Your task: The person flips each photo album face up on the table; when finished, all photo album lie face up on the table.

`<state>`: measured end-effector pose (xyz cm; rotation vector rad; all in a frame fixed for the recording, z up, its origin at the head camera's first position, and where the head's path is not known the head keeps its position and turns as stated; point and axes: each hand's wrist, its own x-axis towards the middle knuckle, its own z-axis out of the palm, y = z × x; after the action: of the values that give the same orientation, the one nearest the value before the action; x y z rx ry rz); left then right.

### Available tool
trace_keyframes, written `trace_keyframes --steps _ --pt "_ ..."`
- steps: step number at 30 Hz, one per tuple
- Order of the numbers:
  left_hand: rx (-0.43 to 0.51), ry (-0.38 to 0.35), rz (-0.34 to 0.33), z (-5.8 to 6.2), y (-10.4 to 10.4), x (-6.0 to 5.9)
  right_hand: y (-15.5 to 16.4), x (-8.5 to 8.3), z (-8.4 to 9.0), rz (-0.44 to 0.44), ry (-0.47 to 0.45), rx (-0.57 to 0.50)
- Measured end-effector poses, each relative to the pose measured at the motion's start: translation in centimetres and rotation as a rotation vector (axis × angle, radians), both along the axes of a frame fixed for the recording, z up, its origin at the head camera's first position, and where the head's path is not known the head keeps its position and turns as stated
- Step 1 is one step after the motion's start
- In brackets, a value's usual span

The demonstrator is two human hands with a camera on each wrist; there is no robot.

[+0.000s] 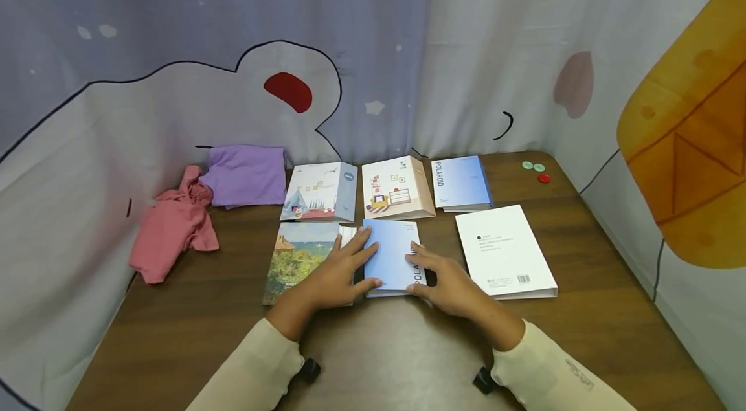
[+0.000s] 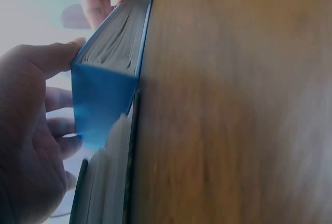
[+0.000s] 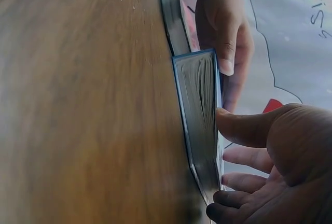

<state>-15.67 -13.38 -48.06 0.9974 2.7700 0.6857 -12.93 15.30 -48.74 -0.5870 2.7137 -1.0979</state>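
A blue photo album [image 1: 389,255] marked POLAROID lies between the two hands on the table. My left hand [image 1: 335,272], fingers spread, touches its left side, thumb at the near left corner. My right hand [image 1: 445,278] rests fingertips and thumb on the album's right edge, covering part of the lettering. In the left wrist view the blue spine [image 2: 101,99] faces my left fingers. The right wrist view shows the page edges [image 3: 197,94] between the covers. A landscape-covered album [image 1: 291,262] lies to the left, partly under my left hand and forearm.
Behind stand a tent-pictured album [image 1: 311,188], a beige-spined album [image 1: 393,188] and another blue album [image 1: 460,181]. A white album [image 1: 504,249] lies at right. Purple cloth [image 1: 247,175] and pink cloth [image 1: 175,230] are at left; small discs [image 1: 543,178] sit at the far right.
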Motion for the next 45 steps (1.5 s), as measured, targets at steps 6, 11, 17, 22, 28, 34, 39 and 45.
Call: trace_keyframes --steps 6,11,17,22,28,34,39,45 --pt "0.027 -0.021 -0.011 -0.5 0.5 -0.1 0.7 -0.1 -0.2 -0.006 0.014 -0.011" --pt "0.025 0.004 0.016 -0.8 -0.3 0.0 0.5 -0.1 -0.1 0.025 0.016 -0.008" --pt "0.007 0.027 0.013 -0.1 -0.8 0.0 0.3 0.0 0.5 0.017 0.012 0.005" --pt "0.034 0.064 0.002 0.7 0.1 -0.3 0.7 -0.1 1.2 0.009 0.038 -0.023" --pt "0.032 0.093 -0.039 1.5 2.6 -0.5 1.9 -0.3 1.9 0.008 0.075 -0.048" --pt "0.007 0.083 -0.041 2.0 5.3 -0.7 3.9 -0.7 2.5 0.020 0.098 -0.054" --pt "-0.036 0.066 -0.029 2.4 7.3 -0.7 6.3 -0.9 3.3 -0.010 0.107 -0.030" --pt "-0.046 0.083 -0.031 2.5 10.1 -0.8 9.4 -1.1 4.5 -0.099 0.115 0.013"
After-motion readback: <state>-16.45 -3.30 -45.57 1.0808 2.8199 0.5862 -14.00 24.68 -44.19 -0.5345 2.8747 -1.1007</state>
